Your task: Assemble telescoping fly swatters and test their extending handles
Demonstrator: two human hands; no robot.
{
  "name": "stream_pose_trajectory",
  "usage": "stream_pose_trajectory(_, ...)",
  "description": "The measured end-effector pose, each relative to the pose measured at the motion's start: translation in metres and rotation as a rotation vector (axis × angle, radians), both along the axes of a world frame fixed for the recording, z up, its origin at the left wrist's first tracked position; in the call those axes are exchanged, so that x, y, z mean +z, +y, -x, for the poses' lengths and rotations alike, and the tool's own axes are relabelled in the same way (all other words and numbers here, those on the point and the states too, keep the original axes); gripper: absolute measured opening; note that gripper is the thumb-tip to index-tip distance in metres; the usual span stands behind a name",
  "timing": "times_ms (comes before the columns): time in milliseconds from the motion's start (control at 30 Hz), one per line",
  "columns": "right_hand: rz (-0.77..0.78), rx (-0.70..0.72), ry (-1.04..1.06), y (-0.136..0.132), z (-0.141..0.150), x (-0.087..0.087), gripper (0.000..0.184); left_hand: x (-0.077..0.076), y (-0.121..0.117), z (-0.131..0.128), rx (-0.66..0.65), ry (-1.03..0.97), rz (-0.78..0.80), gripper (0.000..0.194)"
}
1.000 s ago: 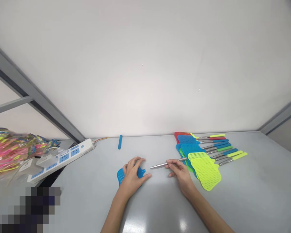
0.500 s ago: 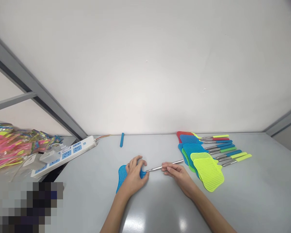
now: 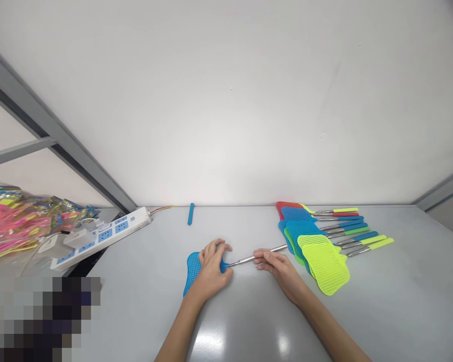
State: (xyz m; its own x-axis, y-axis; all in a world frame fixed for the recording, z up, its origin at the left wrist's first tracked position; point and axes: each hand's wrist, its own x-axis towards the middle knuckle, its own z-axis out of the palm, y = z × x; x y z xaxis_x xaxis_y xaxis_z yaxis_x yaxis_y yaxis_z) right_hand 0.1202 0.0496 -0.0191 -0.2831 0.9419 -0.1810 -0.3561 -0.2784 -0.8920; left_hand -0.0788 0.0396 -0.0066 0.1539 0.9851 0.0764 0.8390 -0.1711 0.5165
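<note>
A blue perforated fly swatter head [image 3: 194,269] lies flat on the grey table, partly covered by my left hand [image 3: 212,266]. The fingers of that hand are curled around the narrow neck of the head. From the neck a silver metal rod [image 3: 243,260] runs to the right, its tip meeting the blue plastic. My right hand [image 3: 274,264] pinches the rod near its middle between thumb and fingers. The rod's far end sticks out beyond those fingers, with no coloured grip on it. Behind, near the wall, a loose blue handle grip [image 3: 191,214] lies by itself.
Right of my hands, several fly swatters overlap in a fanned pile, a yellow one [image 3: 326,264] on top. A white power strip [image 3: 105,236] with plugged-in adapters lies at the left. Beyond it are colourful plastic-wrapped items [image 3: 18,221]. A wall [image 3: 230,125] closes off the back.
Both hands keep their hold on the swatter head and rod, with only tiny finger shifts. The whole view has shifted slightly.
</note>
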Motion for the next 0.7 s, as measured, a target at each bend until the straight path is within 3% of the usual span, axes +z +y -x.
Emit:
stream_pose_trajectory(100, -0.003, -0.018, -0.003, 0.000, 0.000, 0.000, 0.030, -0.002, 0.000, -0.003, 0.016, -0.017, -0.015, 0.044)
stream_pose_trajectory(200, -0.010, -0.027, -0.007, 0.000, 0.001, 0.000, 0.031, -0.004, 0.002, -0.005, 0.141, -0.008, -0.081, 0.034)
stream_pose_trajectory(300, -0.019, -0.026, -0.013, -0.001, 0.001, 0.001, 0.031, -0.004, 0.004, -0.004, 0.434, 0.090, -0.168, 0.027)
stream_pose_trajectory(367, -0.025, -0.023, -0.011, -0.001, 0.001, 0.000, 0.031, -0.002, 0.005, 0.000, 0.642, 0.158, -0.190, 0.031)
stream_pose_trajectory(433, -0.030, -0.013, -0.001, -0.001, 0.001, 0.000, 0.031, 0.000, 0.005, 0.004, 0.762, 0.184, -0.153, 0.038)
stream_pose_trajectory(567, -0.023, 0.001, 0.025, 0.000, 0.000, -0.001, 0.028, 0.001, 0.003, 0.004, 0.758, 0.099, 0.004, 0.043)
stream_pose_trajectory(700, -0.010, -0.032, 0.052, 0.001, 0.000, -0.002, 0.027, 0.002, 0.002, -0.004, 0.727, 0.024, 0.006, 0.039)
